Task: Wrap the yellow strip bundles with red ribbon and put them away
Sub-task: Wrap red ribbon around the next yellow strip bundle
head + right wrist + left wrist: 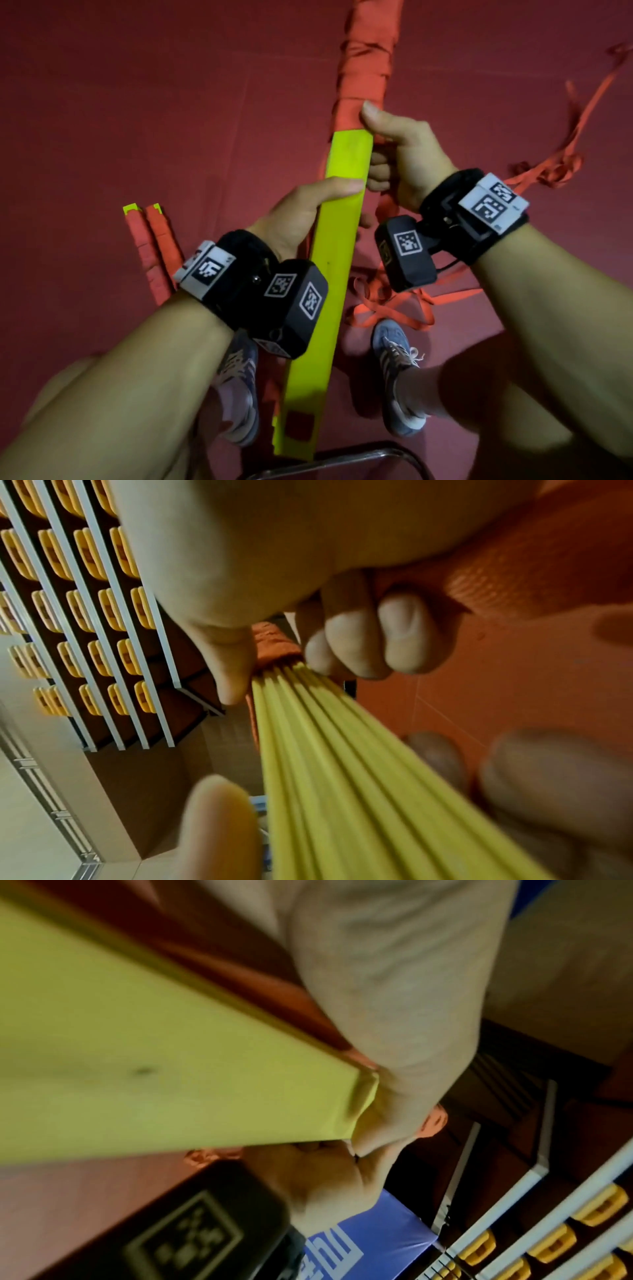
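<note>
A long bundle of yellow strips [329,274] is held slanting above the red floor [102,102], its far part already wound in red ribbon [366,68] and its near part bare. It is gripped at mid-length by the left hand [301,212], with the thumb laid across the flat yellow face and the fingers curled behind. Just beyond, the right hand [400,150] is clamped round the bundle where the wrapping ends, the thumb pressed on the ribbon's edge; in the right wrist view its fingers [404,637] are seen curled against the strip edges. Loose ribbon [387,308] is tangled on the floor below. Two wrapped bundles [154,246] lie side by side on the floor to the left.
</note>
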### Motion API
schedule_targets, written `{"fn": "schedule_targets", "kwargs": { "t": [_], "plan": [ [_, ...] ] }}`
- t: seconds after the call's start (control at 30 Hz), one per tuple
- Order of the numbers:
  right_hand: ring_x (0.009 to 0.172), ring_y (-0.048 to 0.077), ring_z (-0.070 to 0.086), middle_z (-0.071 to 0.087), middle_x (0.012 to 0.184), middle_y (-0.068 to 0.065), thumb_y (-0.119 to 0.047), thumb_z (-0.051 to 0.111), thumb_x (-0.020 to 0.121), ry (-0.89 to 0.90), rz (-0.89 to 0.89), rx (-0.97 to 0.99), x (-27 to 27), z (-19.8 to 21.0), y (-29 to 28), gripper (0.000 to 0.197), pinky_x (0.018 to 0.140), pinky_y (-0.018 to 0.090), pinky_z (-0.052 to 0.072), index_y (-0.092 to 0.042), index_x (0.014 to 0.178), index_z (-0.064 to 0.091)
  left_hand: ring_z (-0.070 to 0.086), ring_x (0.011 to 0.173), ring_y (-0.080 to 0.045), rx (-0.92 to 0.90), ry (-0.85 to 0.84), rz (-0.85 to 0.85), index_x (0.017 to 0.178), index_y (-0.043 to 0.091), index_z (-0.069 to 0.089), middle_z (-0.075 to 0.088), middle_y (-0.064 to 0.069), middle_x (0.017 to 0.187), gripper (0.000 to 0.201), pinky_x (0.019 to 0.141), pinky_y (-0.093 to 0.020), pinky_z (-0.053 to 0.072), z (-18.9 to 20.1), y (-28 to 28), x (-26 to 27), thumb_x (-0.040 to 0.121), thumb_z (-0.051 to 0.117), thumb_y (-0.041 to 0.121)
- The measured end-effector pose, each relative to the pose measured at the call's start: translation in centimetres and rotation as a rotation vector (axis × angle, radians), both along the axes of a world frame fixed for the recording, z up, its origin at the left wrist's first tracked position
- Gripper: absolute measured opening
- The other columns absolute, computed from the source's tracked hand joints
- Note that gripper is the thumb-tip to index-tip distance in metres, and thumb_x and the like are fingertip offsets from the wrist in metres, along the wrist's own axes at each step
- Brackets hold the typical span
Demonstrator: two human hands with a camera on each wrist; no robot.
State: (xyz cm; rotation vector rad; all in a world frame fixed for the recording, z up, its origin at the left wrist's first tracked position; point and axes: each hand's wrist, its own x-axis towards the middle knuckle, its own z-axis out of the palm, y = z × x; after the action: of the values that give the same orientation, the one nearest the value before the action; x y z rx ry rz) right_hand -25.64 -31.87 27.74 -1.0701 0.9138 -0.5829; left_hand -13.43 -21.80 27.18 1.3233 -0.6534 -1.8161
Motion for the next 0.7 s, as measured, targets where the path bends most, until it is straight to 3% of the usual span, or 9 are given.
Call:
{"fn": "schedule_targets", "kwargs": {
  "t": [0.07, 0.13, 0.23, 0.33, 0.43, 0.5, 0.57, 0.63, 0.7],
  "plan": [
    [0.055, 0.018, 0.007, 0.009, 0.072, 0.007, -0.048, 0.063, 0.082, 0.007, 0.039, -0.020, -0.3, 0.1, -0.3, 0.038, 0.045, 0.025, 0.012, -0.021, 0.067, 0.041, 0.068, 0.060, -0.023, 0.041, 0.107, -0.020, 0.092, 0.008, 0.072, 0.072, -0.013, 0.075, 0.029, 0.061, -0.031, 0.056, 0.1, 0.4, -0.3, 0.077, 0.065, 0.032],
    [0.043, 0.012, 0.017, 0.020, 0.056, -0.002, -0.043, 0.067, 0.090, 0.091, 0.108, -0.064, -0.7, 0.2, -0.8, 0.042, 0.044, 0.023, 0.018, -0.020, 0.066, 0.042, 0.067, 0.060, -0.026, 0.070, 0.070, 0.046, 0.095, 0.004, 0.067, 0.068, -0.014, 0.074, 0.035, 0.064, -0.034, 0.054, -0.2, 0.1, -0.4, 0.074, 0.072, 0.031],
    [0.040, 0.013, 0.039, 0.042, 0.048, -0.004, -0.043, 0.075, 0.082, 0.281, 0.172, -0.131, -1.1, 0.3, -1.7, 0.041, 0.043, 0.024, 0.030, -0.017, 0.062, 0.050, 0.061, 0.060, -0.026, -0.023, -0.184, 0.188, 0.104, 0.003, 0.069, 0.063, -0.013, 0.077, 0.047, 0.064, -0.036, 0.050, -1.7, -0.7, -0.3, 0.070, 0.077, 0.034],
    [0.039, 0.019, 0.039, 0.047, 0.044, 0.001, -0.045, 0.082, 0.079, 0.519, 0.198, -0.210, -1.4, 0.0, -2.2, 0.046, 0.044, 0.022, 0.029, -0.017, 0.056, 0.053, 0.063, 0.065, -0.023, -0.062, -0.481, 0.243, 0.084, 0.023, 0.072, 0.066, 0.004, 0.067, 0.028, 0.069, -0.040, 0.052, -3.2, -1.3, 0.0, 0.064, 0.082, 0.039],
    [0.040, 0.017, 0.036, 0.043, 0.048, 0.001, -0.036, 0.081, 0.081, 0.720, 0.226, -0.294, -0.5, -0.4, -1.6, 0.038, 0.040, 0.018, 0.027, -0.015, 0.063, 0.054, 0.064, 0.074, -0.021, -0.045, -0.703, 0.236, 0.097, 0.024, 0.066, 0.068, 0.005, 0.079, 0.024, 0.066, -0.032, 0.048, -4.5, -1.2, 0.0, 0.079, 0.080, 0.032],
    [0.055, 0.018, 0.047, 0.053, 0.062, 0.001, -0.034, 0.077, 0.074, 0.835, 0.229, -0.364, 0.4, -0.9, -0.8, 0.030, 0.042, 0.022, 0.032, -0.014, 0.069, 0.056, 0.064, 0.079, -0.023, -0.052, -0.778, 0.198, 0.100, 0.026, 0.060, 0.066, 0.003, 0.086, 0.022, 0.065, -0.031, 0.046, -5.0, -1.0, -0.1, 0.085, 0.076, 0.028],
    [0.069, 0.022, 0.055, 0.062, 0.078, 0.003, -0.050, 0.068, 0.063, 0.813, 0.165, -0.339, 1.2, -1.2, -0.1, 0.042, 0.053, 0.029, 0.036, -0.012, 0.082, 0.067, 0.064, 0.079, -0.021, -0.074, -0.827, 0.181, 0.102, 0.030, 0.052, 0.063, 0.004, 0.088, 0.023, 0.061, -0.028, 0.045, -4.6, -0.6, -0.2, 0.089, 0.072, 0.029],
    [0.059, 0.018, 0.049, 0.059, 0.075, 0.001, -0.066, 0.068, 0.063, 0.680, 0.070, -0.258, 1.5, -0.9, 0.0, 0.059, 0.054, 0.031, 0.032, -0.011, 0.085, 0.072, 0.060, 0.073, -0.015, -0.108, -0.889, 0.168, 0.119, 0.032, 0.048, 0.062, 0.005, 0.091, 0.033, 0.054, -0.020, 0.040, -4.1, -0.4, 0.0, 0.092, 0.068, 0.036],
    [0.047, 0.013, 0.040, 0.052, 0.065, -0.002, -0.071, 0.073, 0.070, 0.614, -0.006, -0.261, 1.4, -0.5, -0.5, 0.058, 0.051, 0.031, 0.029, -0.014, 0.079, 0.069, 0.058, 0.075, -0.018, -0.142, -0.911, 0.162, 0.122, 0.031, 0.051, 0.063, 0.005, 0.093, 0.037, 0.059, -0.027, 0.039, -3.4, -0.6, 0.1, 0.091, 0.068, 0.040]
  ]
}}
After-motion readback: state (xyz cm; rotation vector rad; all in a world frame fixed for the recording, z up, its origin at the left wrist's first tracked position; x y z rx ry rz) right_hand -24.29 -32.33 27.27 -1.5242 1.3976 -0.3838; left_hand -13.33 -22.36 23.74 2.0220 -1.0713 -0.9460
